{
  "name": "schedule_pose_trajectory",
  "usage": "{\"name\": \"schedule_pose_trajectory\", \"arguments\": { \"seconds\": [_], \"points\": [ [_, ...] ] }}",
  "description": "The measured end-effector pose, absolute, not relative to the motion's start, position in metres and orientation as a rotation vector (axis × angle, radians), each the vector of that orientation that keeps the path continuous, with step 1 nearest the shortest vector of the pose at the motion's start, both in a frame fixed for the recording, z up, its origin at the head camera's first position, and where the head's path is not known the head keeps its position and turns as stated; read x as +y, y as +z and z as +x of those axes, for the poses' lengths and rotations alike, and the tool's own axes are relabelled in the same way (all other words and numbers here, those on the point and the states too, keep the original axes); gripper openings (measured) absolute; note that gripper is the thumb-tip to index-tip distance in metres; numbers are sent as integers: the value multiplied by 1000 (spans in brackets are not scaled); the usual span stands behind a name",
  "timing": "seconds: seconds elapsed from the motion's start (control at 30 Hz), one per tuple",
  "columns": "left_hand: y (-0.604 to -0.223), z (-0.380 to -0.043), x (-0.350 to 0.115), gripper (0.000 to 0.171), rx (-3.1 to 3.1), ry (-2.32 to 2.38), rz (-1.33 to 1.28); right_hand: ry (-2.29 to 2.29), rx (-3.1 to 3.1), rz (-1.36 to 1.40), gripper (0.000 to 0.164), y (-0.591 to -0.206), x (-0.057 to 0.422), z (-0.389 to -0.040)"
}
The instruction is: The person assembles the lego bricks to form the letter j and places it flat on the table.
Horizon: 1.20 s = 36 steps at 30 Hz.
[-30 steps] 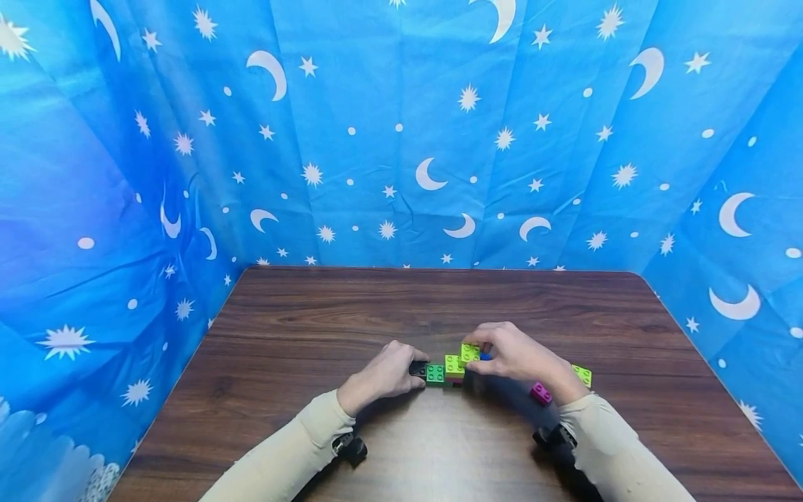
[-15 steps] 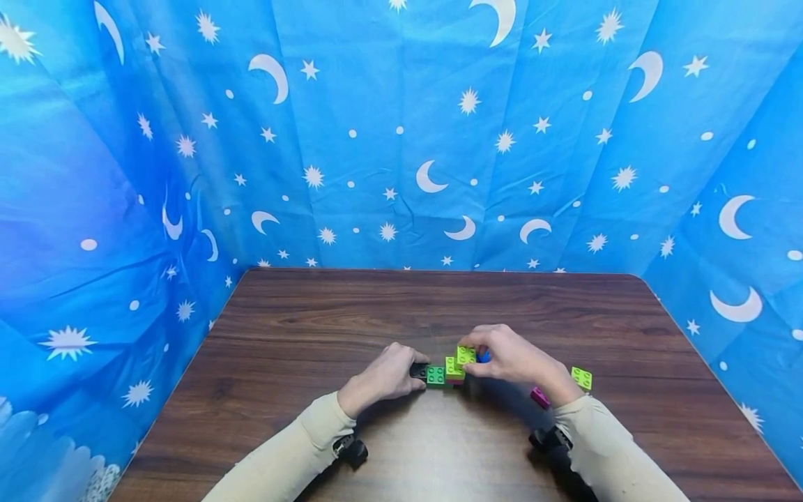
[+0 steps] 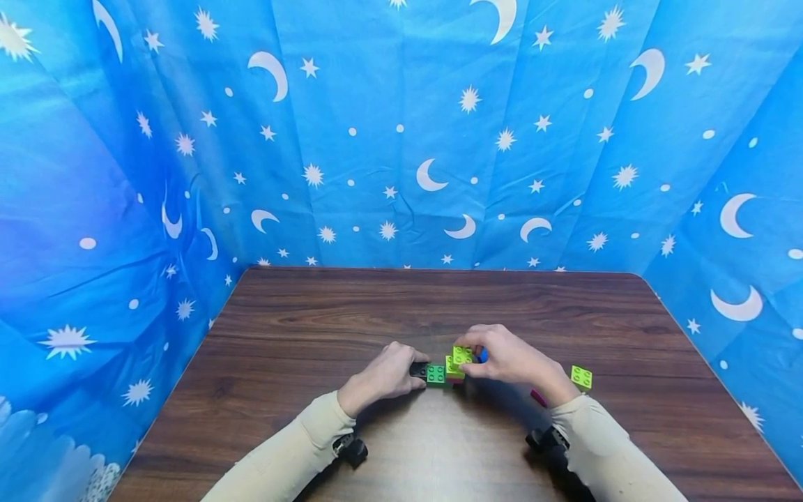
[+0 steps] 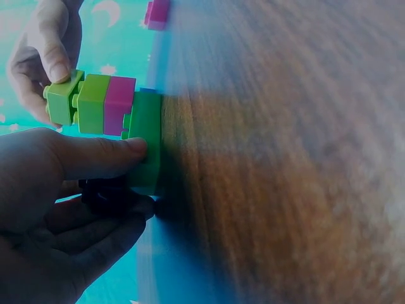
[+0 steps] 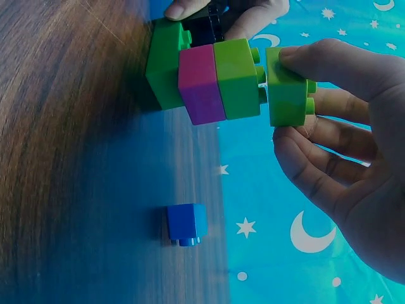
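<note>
My left hand (image 3: 384, 371) grips a black brick (image 5: 204, 26) at the left end of a long green brick (image 5: 164, 69), its thumb against the green in the left wrist view. On the green brick's other end sit a magenta brick (image 5: 201, 82) and, above it, a lime brick (image 5: 237, 79). Between thumb and fingers, my right hand (image 3: 511, 355) pinches a second lime brick (image 5: 286, 98). That brick is held just over the stack, studs up, with a narrow gap to the studs below in the right wrist view.
Behind the right hand in the head view, a blue brick (image 3: 483, 355) stands on the wooden table (image 3: 326, 307). Farther right lie a lime brick (image 3: 581, 377) and a magenta brick (image 3: 539, 398), mostly hidden by the right wrist. Blue star-patterned cloth (image 3: 401, 139) surrounds the table.
The right hand has shifted a little left, carrying its lime brick from the stack's right side to over its top. The left hand has stayed in place.
</note>
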<state>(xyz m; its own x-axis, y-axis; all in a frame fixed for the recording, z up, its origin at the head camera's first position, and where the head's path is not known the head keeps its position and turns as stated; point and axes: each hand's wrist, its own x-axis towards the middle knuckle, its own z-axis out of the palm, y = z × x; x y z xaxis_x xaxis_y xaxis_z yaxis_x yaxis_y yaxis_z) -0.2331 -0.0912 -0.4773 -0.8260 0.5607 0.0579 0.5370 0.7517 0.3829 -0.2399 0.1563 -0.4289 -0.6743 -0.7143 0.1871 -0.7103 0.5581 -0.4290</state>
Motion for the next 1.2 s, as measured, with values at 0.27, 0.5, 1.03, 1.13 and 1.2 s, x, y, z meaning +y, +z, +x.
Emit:
{"name": "schedule_pose_trajectory", "arguments": {
  "seconds": [0.27, 0.5, 1.03, 1.13, 1.2],
  "points": [
    [-479, -233, -92, 43, 2900, 585, 925, -746, 2755, -1273, 29, -430, 152, -240],
    [-481, -234, -91, 45, 2908, 579, 938, -743, 2757, -1309, 28, -430, 150, -241],
    [-480, -231, -92, 44, 2909, 567, 943, -747, 2736, -1353, 28, -433, 147, -241],
    [-479, -231, -92, 43, 2908, 582, 950, -732, 2744, -1364, 28, -433, 147, -242],
    [-479, -232, -92, 42, 2907, 589, 949, -724, 2751, -1367, 29, -432, 146, -243]
  ]
}}
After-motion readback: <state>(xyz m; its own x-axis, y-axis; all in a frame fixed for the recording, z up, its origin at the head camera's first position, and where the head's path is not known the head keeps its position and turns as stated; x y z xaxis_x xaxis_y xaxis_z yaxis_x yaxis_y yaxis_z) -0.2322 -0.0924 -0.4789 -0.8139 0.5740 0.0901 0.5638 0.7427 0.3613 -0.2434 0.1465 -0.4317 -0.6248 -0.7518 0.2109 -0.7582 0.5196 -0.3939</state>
